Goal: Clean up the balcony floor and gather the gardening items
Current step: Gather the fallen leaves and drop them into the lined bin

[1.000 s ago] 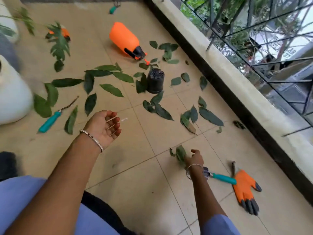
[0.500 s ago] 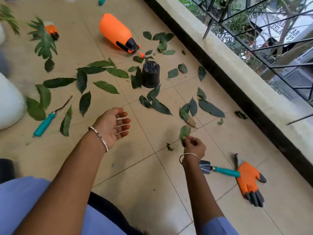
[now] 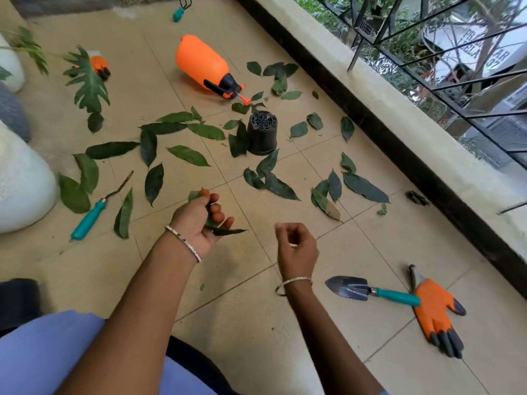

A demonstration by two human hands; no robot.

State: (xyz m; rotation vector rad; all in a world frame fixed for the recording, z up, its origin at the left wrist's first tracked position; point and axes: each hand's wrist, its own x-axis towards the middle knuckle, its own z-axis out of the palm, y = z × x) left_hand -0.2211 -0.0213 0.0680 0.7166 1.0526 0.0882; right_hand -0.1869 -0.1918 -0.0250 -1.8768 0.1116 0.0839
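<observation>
My left hand (image 3: 199, 220) is closed around a few green leaves, one tip poking out to the right. My right hand (image 3: 296, 246) hovers beside it with fingers loosely curled and nothing in it. Several green leaves (image 3: 188, 155) lie scattered over the tiled floor. An upturned black pot (image 3: 262, 132) stands among them. An orange sprayer (image 3: 202, 64) lies on its side behind it. A teal-handled trowel (image 3: 368, 290) and an orange glove (image 3: 436, 312) lie to the right of my right hand. A teal-handled weeder (image 3: 94, 212) lies at the left.
White planters (image 3: 22, 183) stand along the left edge. A second orange glove (image 3: 99, 65) lies under a large lobed leaf (image 3: 88, 81) at the back left, and a small teal rake (image 3: 179, 11) at the far back. A low parapet wall (image 3: 399, 118) with railing bounds the right.
My right hand lifted a leaf off the floor and passed it over; my left hand, open before, now grips the leaves. My right hand is drawing back with nothing in it.
</observation>
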